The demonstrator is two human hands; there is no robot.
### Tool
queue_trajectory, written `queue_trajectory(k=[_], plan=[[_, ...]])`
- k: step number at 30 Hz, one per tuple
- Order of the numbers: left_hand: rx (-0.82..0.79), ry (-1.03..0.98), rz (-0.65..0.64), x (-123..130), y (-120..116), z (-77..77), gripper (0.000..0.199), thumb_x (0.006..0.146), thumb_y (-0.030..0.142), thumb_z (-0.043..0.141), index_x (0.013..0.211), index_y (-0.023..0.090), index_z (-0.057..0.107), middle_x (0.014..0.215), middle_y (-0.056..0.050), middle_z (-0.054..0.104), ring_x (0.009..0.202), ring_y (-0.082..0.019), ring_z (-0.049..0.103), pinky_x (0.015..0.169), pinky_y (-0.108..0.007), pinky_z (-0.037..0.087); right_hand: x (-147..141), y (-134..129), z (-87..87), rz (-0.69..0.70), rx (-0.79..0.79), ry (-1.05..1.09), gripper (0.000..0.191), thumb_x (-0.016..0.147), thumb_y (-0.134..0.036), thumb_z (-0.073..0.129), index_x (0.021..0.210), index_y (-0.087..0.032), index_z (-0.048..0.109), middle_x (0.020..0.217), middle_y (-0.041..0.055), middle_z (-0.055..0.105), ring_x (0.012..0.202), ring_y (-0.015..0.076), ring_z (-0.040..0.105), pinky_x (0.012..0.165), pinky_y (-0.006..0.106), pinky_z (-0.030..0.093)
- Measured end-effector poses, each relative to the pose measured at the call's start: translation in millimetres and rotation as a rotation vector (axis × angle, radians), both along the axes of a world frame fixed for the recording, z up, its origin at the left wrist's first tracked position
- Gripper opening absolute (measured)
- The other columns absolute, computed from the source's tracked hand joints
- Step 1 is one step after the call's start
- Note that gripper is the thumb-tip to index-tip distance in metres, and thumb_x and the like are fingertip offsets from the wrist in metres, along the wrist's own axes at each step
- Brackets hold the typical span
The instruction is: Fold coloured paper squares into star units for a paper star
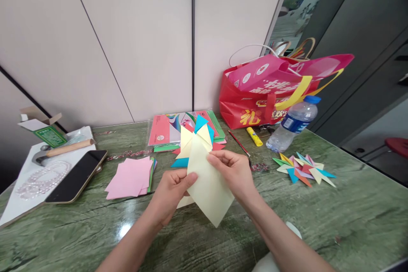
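A pale yellow sheet of paper (212, 187) is held up above the table between my two hands. My left hand (174, 191) pinches its left edge, thumb on the near face. Higher up on the right edge, my right hand (232, 172) grips it between thumb and fingers. Behind the sheet lie folded paper pieces in blue (201, 123), cream (185, 140) and red, partly hidden by it. Another cream paper (185, 202) shows below my left hand. To the left sits a stack of pink paper squares (130, 177), with green and other colours beneath.
At right lie a folded multicoloured paper star (306, 169), a water bottle (293, 124), a glue stick (254, 136) and a pencil (239, 142). A red bag (245, 106) and paper packs (162, 129) stand behind. Left are a phone (76, 177), hammer (68, 148), beads (43, 180) and green box (47, 135).
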State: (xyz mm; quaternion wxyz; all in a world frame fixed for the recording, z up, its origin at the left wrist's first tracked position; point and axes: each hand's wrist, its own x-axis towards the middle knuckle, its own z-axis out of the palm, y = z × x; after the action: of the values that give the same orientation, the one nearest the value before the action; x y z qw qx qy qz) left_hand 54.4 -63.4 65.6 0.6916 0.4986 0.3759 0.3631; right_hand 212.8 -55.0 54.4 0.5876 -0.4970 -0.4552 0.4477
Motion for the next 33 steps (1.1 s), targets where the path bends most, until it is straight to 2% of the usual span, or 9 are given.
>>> queue_trajectory(k=[5, 10, 16, 20, 25, 29, 33], plan=[[-0.001, 0.056, 0.05, -2.4, 1.9, 5.8, 0.024, 0.067, 0.035, 0.067, 0.078, 0.015, 0.071, 0.064, -0.003, 0.069, 0.059, -0.014, 0.058, 0.059, -0.023, 0.044, -0.4, -2.0, 0.0, 0.086, 0.045, -0.087, 0.017, 0.064, -0.033, 0.067, 0.07, -0.017, 0.067, 0.068, 0.0036, 0.07, 0.057, 0.0164, 0.062, 0.052, 0.026, 0.047], [0.018, 0.09, 0.113, -5.6, 5.3, 3.9, 0.021, 0.066, 0.034, 0.068, 0.061, 0.014, 0.067, 0.053, 0.002, 0.062, 0.054, -0.011, 0.053, 0.055, -0.021, 0.041, -1.4, -3.6, 1.4, 0.178, 0.061, -0.129, 0.015, 0.066, -0.032, 0.065, 0.069, -0.017, 0.066, 0.069, 0.0032, 0.069, 0.06, 0.0155, 0.062, 0.055, 0.025, 0.048], [0.042, 0.084, 0.163, -6.6, 6.7, -1.1, 0.024, 0.066, 0.035, 0.067, 0.059, 0.013, 0.064, 0.055, 0.001, 0.062, 0.054, -0.011, 0.052, 0.054, -0.023, 0.042, -2.0, -4.0, 2.7, 0.173, 0.049, -0.12, 0.016, 0.065, -0.033, 0.066, 0.068, -0.017, 0.066, 0.067, 0.0032, 0.068, 0.06, 0.0155, 0.062, 0.056, 0.026, 0.048], [0.014, 0.106, 0.108, -9.3, 8.5, 4.8, 0.021, 0.066, 0.033, 0.068, 0.063, 0.012, 0.066, 0.056, 0.0, 0.064, 0.054, -0.011, 0.053, 0.056, -0.023, 0.044, -2.1, -4.2, 2.9, 0.176, 0.047, -0.143, 0.016, 0.066, -0.033, 0.065, 0.068, -0.017, 0.066, 0.067, 0.0032, 0.069, 0.06, 0.0159, 0.063, 0.056, 0.027, 0.049], [0.019, 0.123, 0.151, -14.9, 11.4, 9.7, 0.019, 0.065, 0.032, 0.069, 0.066, 0.013, 0.068, 0.057, 0.0, 0.065, 0.055, -0.01, 0.056, 0.056, -0.021, 0.046, -2.6, -4.7, 3.1, 0.189, 0.037, -0.183, 0.014, 0.066, -0.031, 0.065, 0.068, -0.017, 0.067, 0.07, 0.0031, 0.07, 0.063, 0.0166, 0.064, 0.059, 0.027, 0.05], [0.0, 0.095, 0.176, -14.9, 12.4, 7.6, 0.019, 0.064, 0.031, 0.07, 0.058, 0.013, 0.065, 0.055, 0.001, 0.065, 0.054, -0.01, 0.057, 0.056, -0.021, 0.047, -3.5, -5.5, 4.6, 0.2, 0.024, -0.207, 0.012, 0.066, -0.029, 0.065, 0.068, -0.017, 0.067, 0.069, 0.003, 0.07, 0.064, 0.017, 0.065, 0.06, 0.027, 0.051], [0.042, 0.079, 0.234, -12.0, 10.5, 6.3, 0.023, 0.063, 0.028, 0.071, 0.05, 0.013, 0.059, 0.046, 0.004, 0.059, 0.045, -0.006, 0.05, 0.049, -0.017, 0.044, -3.8, -6.1, 6.2, 0.206, 0.027, -0.225, 0.011, 0.066, -0.028, 0.064, 0.068, -0.017, 0.067, 0.07, 0.003, 0.071, 0.065, 0.0171, 0.065, 0.061, 0.028, 0.051]])
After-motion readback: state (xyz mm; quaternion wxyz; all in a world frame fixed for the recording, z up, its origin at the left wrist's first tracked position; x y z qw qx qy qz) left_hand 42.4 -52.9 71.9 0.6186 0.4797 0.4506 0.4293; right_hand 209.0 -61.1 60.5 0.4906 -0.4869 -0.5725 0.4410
